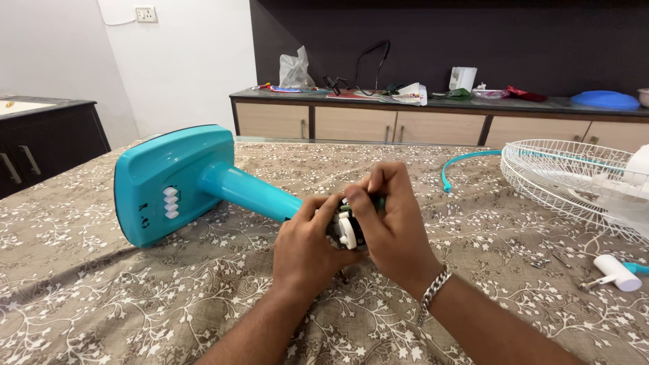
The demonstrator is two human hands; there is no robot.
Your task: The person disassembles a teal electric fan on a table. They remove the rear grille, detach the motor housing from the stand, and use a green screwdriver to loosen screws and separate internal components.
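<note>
A turquoise fan stand lies on its side on the table, its base at the left and its neck pointing right. At the neck's end sits the fan's motor part, black and white with a white knob. My left hand cups the motor part from the left and below. My right hand wraps over it from the right, fingers curled on top. Most of the motor part is hidden between my hands. A metal bracelet is on my right wrist.
A white wire fan guard lies at the right, with a turquoise rim ring beside it. A white cap and small screws lie near the right edge. A cluttered sideboard stands behind, a dark cabinet at left.
</note>
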